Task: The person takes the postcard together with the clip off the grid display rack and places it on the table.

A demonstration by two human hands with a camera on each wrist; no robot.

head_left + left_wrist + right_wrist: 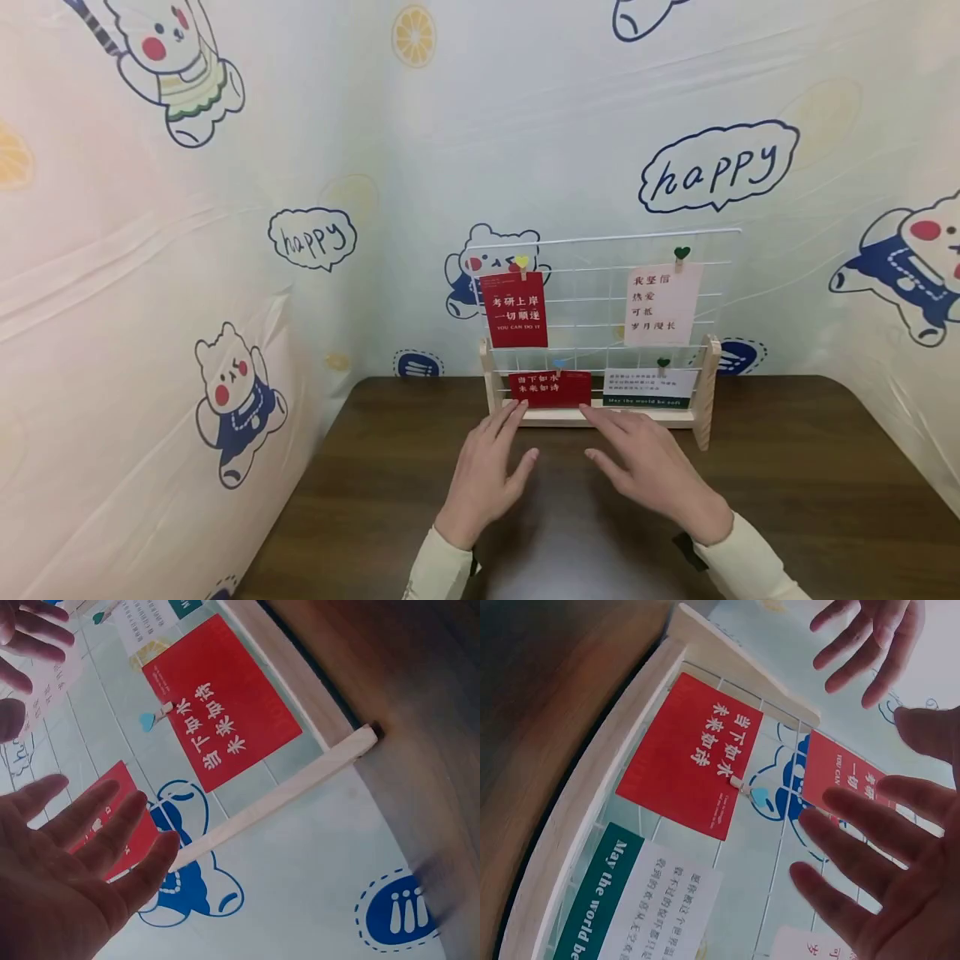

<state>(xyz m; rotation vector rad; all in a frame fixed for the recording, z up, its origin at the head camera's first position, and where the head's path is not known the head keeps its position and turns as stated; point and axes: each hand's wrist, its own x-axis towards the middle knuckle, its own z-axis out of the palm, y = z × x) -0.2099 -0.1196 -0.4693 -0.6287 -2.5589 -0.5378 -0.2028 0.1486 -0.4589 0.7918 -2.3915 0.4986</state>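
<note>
Pale cloth (375, 108) printed with cartoon bears, orange slices and the word "happy" is forming the backdrop behind a dark wood-grain table (810, 475). Toward the table's far edge, a white wire grid rack (603, 239) is standing upright, its wooden base rail (553, 420) and side supports (707, 392) apparently steadying the mesh so that the cards are facing the person. Low on the rack's left half, a red postcard (551, 390) is hanging by a blue heart clip (759, 796), which is gripping its top edge, probably so that the white Chinese lettering is staying readable.

Before this postcard, the left hand (483, 475) and right hand (648, 467) are hovering in a mirrored pose, fingers extended and spread, pinching nothing; they are seemingly framing the card rather than gripping it.

Beside it, a white-and-green card (648, 388) is hanging from a green heart clip (663, 362). Above, a larger-looking red card (516, 310) is hanging on the left under a yellow heart clip (522, 262), and a pale pink card (660, 304) on the right, the spacing seemingly leaving each text uncovered.
</note>
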